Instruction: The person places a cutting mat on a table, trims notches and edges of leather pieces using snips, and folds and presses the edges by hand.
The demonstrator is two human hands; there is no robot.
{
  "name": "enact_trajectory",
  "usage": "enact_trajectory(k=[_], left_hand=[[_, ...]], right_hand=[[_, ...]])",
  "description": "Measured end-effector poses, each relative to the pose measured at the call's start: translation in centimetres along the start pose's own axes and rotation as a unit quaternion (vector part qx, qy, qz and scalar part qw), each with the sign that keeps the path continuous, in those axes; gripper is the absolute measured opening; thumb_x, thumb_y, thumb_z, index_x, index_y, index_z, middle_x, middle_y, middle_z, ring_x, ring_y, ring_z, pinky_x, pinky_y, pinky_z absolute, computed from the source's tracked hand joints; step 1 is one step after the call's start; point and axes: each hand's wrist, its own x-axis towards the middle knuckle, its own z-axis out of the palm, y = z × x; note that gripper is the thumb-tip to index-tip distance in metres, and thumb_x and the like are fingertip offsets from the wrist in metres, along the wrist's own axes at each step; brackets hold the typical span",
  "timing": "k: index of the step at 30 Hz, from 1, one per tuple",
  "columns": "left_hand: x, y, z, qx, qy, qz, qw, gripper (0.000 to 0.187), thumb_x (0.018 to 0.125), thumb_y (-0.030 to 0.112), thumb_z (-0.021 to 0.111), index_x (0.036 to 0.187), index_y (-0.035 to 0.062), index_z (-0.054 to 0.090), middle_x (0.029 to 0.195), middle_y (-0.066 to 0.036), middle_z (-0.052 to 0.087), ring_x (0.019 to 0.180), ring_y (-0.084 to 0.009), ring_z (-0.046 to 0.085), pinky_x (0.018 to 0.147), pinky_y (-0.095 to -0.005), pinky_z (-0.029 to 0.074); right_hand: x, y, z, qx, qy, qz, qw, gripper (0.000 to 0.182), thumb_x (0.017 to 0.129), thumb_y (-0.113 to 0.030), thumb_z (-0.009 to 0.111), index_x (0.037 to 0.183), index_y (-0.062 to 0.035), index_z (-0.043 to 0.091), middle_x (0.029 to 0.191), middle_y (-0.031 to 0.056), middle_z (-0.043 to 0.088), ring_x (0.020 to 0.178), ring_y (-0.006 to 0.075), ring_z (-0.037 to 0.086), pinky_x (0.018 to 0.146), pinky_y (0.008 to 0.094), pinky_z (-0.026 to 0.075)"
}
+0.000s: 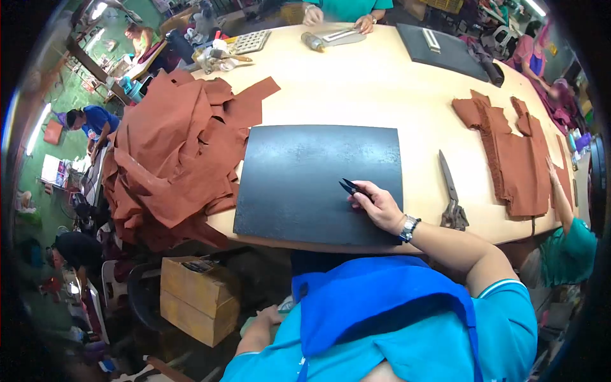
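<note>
In my right hand is a small pair of black thread snips, its pointed blades aimed up and to the left. The hand is over the right part of a dark rectangular board on the table. My left hand is low beside my lap, below the table edge; its fingers are too small and partly hidden to make out. To the right of the board lies a large pair of scissors, blades pointing away from me. A loose heap of reddish-brown fabric rises left of the board.
Cut brown fabric pieces lie at the right, with a co-worker's hand beside them. Across the table, another person's hands are near a bottle. A second dark board lies far right. A cardboard box stands below.
</note>
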Motion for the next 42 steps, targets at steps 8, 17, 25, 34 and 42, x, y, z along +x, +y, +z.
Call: enact_trajectory(k=[8, 17, 25, 34, 42], left_hand=[[3.7, 5.1, -4.8, 0.042, -0.036, 0.067, 0.996, 0.071, 0.078, 0.059, 0.056, 0.13, 0.0099, 0.057, 0.133, -0.017, 0.057, 0.124, -0.0338, 0.053, 0.103, -0.0511, 0.035], [2.1, 6.0, -22.3, 0.294, -0.096, 0.133, 0.942, 0.053, 0.092, 0.049, 0.044, 0.107, 0.0053, 0.071, 0.117, -0.019, 0.066, 0.105, -0.0358, 0.065, 0.092, -0.0456, 0.049], [-10.2, 13.7, -33.3, 0.346, -0.099, 0.201, 0.911, 0.028, 0.088, 0.024, 0.053, 0.1, 0.0068, 0.072, 0.094, -0.018, 0.07, 0.088, -0.0383, 0.067, 0.081, -0.0473, 0.052], [-18.2, 14.3, -43.1, 0.195, 0.664, 0.334, 0.64, 0.042, 0.079, 0.032, 0.075, 0.113, 0.0121, 0.062, 0.121, -0.009, 0.056, 0.117, -0.0258, 0.051, 0.101, -0.0459, 0.036], [-18.3, 6.4, -48.5, 0.086, 0.806, 0.225, 0.54, 0.036, 0.088, 0.026, 0.062, 0.122, 0.0169, 0.062, 0.136, -0.011, 0.049, 0.131, -0.0318, 0.041, 0.106, -0.0605, 0.032]], right_hand=[[-0.2, -0.3, 0.4, -0.001, 0.041, 0.025, 0.999, 0.031, 0.1, -0.009, 0.05, 0.13, -0.0024, 0.053, 0.099, 0.0076, 0.068, 0.089, 0.0118, 0.065, 0.08, 0.0268, 0.054], [-0.5, 1.9, -0.5, -0.025, 0.085, 0.025, 0.996, 0.024, 0.098, -0.007, 0.048, 0.122, -0.0029, 0.044, 0.08, 0.0044, 0.059, 0.07, 0.0119, 0.059, 0.065, 0.0274, 0.051], [0.0, -0.7, 0.5, -0.194, 0.082, -0.069, 0.975, 0.027, 0.088, -0.007, 0.067, 0.112, -0.0018, 0.055, 0.089, 0.01, 0.067, 0.075, 0.0178, 0.066, 0.068, 0.03, 0.052], [-0.9, -0.9, 2.9, -0.391, 0.15, -0.143, 0.897, 0.031, 0.092, -0.014, 0.062, 0.121, -0.0034, 0.058, 0.097, 0.0189, 0.067, 0.084, 0.0354, 0.065, 0.074, 0.0393, 0.052], [-0.4, 0.7, 2.4, -0.393, 0.221, -0.144, 0.881, 0.028, 0.1, -0.022, 0.047, 0.117, -0.0044, 0.06, 0.072, 0.0152, 0.058, 0.065, 0.0297, 0.059, 0.065, 0.0392, 0.047]])
